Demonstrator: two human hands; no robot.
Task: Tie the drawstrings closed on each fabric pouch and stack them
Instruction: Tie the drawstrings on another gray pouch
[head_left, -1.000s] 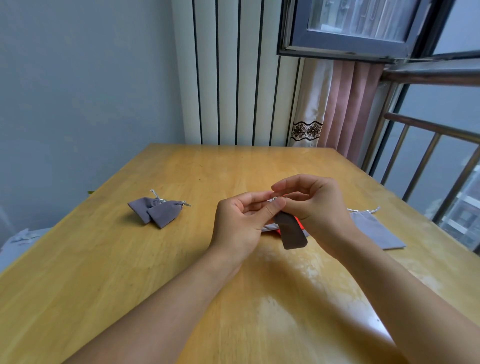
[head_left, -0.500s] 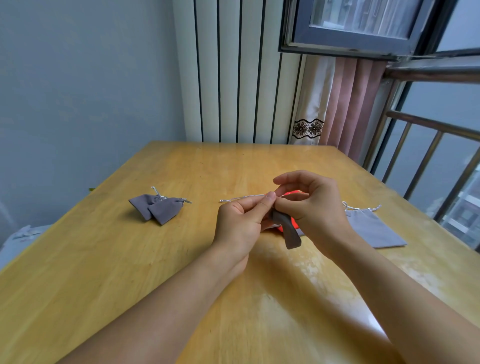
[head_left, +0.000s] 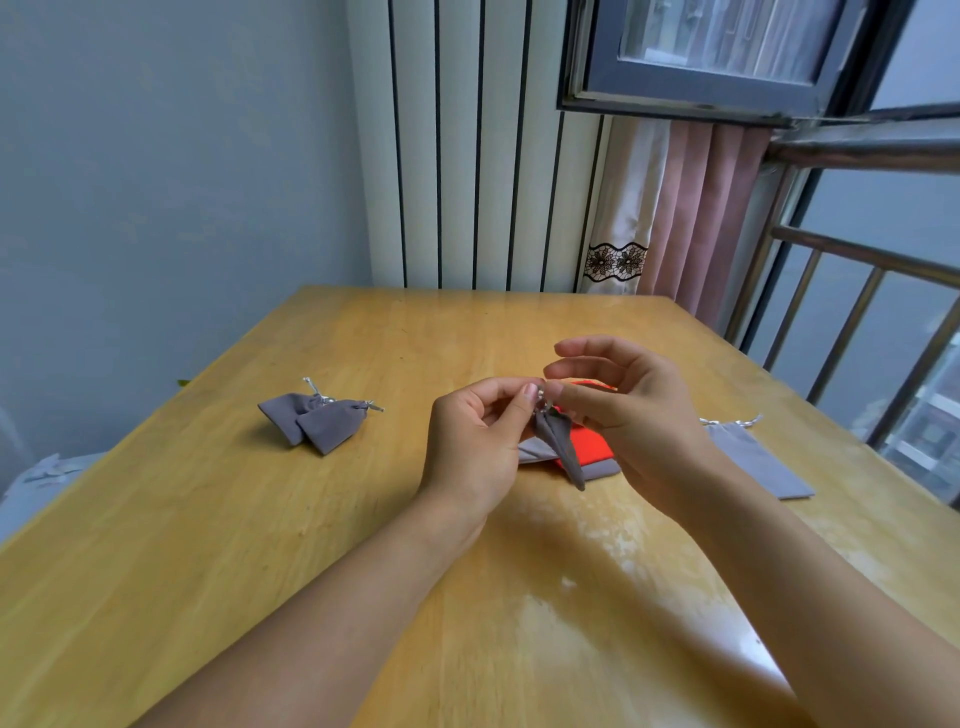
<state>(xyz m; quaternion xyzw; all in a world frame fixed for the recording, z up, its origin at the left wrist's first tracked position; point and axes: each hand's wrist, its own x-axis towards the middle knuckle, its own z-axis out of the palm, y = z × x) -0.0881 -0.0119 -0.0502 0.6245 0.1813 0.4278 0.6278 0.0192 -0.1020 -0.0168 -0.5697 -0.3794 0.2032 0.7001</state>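
My left hand (head_left: 470, 441) and right hand (head_left: 618, 410) pinch the strings at the top of a gray pouch (head_left: 558, 447) above the surface (head_left: 208, 545), and the long string is now pulled in, so the knot looks almost done.

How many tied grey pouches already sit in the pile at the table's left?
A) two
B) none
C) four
A: two tied pouches lie overlapping on the table, while both hands, left hand and right hand, work on another pouch.
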